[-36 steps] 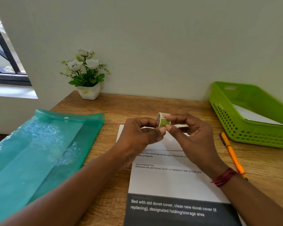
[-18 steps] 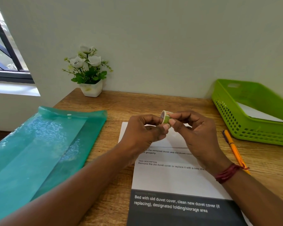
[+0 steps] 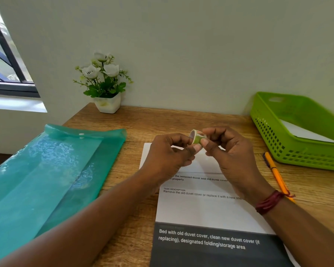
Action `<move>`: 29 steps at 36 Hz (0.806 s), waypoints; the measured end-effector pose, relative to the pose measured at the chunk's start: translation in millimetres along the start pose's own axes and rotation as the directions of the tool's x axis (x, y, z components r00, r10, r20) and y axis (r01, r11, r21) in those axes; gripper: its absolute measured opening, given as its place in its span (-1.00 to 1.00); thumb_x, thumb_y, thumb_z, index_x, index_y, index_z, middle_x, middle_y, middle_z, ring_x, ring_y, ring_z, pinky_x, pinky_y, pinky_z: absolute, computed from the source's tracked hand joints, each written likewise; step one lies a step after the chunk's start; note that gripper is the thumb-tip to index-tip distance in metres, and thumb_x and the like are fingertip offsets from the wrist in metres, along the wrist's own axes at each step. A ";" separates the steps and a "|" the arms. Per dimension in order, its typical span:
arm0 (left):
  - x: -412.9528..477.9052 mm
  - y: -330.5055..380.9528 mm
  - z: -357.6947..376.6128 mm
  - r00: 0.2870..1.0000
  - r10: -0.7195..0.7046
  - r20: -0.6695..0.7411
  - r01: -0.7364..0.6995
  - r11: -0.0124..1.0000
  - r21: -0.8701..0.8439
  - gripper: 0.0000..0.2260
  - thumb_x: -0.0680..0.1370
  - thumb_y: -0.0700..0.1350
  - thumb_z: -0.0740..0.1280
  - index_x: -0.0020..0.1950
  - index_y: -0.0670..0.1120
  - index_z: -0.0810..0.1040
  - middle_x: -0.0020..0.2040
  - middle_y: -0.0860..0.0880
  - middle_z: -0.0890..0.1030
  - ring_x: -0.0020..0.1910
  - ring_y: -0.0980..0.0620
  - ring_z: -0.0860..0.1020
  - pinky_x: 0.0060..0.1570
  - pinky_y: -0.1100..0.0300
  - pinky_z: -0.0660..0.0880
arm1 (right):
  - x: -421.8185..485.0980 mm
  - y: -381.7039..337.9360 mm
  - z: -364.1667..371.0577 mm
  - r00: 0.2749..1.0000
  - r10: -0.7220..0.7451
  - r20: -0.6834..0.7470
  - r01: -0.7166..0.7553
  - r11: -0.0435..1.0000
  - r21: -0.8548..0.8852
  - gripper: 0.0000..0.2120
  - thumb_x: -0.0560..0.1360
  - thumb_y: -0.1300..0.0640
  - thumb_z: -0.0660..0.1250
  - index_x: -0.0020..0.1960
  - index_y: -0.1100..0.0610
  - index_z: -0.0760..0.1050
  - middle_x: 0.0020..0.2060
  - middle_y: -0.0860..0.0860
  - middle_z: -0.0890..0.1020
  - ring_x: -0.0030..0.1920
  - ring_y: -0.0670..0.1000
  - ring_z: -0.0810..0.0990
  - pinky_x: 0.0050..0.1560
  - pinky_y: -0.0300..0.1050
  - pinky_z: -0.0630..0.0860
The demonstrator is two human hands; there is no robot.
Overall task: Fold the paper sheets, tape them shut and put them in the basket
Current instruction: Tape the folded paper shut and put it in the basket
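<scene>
Turned the tape roll [image 3: 197, 137] slightly above the paper sheet [image 3: 206, 209]; pinching it between left hand [image 3: 168, 155] and right hand [image 3: 231, 157]. Could shred the tape end, picking hastily.

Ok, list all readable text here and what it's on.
White printed paper sheet: "TASK DESCRIPTION"
Same sheet: "Remove the old duvet cover or replace it with a new one"
Same sheet, partly hidden: "the removed duvet and old duvet"
Its dark band: "Bed with old duvet cover, clean new duvet cover (if replacing), designated folding/storage area"
Heading above it: too blurred.
Small green tape roll: nothing readable.
</scene>
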State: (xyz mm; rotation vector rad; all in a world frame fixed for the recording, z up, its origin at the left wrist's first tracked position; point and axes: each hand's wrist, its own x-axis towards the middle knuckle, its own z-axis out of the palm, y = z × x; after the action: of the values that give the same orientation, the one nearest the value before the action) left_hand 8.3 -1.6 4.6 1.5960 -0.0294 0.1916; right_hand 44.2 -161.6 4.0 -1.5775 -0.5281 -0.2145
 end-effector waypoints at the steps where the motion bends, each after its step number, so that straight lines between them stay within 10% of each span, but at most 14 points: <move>1: 0.7 0.2 0.0 1.000 0.008 -0.006 -0.008 1.000 0.024 -0.92 0.46 -0.08 0.51 -0.10 -0.06 0.69 -0.13 -0.08 0.69 -0.16 -0.06 0.70 -0.10 0.06 0.67 | 0.4 -0.2 -0.6 1.000 -0.005 0.002 0.005 1.000 -0.022 -0.79 0.47 0.23 0.45 0.01 -0.05 0.62 -0.14 -0.01 0.67 -0.11 -0.07 0.61 -0.08 0.07 0.56; 29: 3.3 -1.8 -0.8 0.972 0.225 0.068 -0.234 0.910 0.342 -0.78 0.60 0.05 0.31 -0.09 -0.09 0.54 -0.10 -0.07 0.58 -0.24 0.05 0.63 -0.22 -0.12 0.62 | -0.8 0.7 0.3 0.985 -0.126 -0.120 0.101 0.977 -0.190 -0.94 0.47 0.12 0.46 -0.06 0.02 0.64 -0.11 -0.03 0.69 -0.06 -0.06 0.66 -0.14 -0.22 0.56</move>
State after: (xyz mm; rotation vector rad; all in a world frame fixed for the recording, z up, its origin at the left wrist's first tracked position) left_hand 11.7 -0.3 3.3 1.9493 -0.2166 0.3751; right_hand 43.7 -161.5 3.0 -1.6991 -0.5071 -0.4625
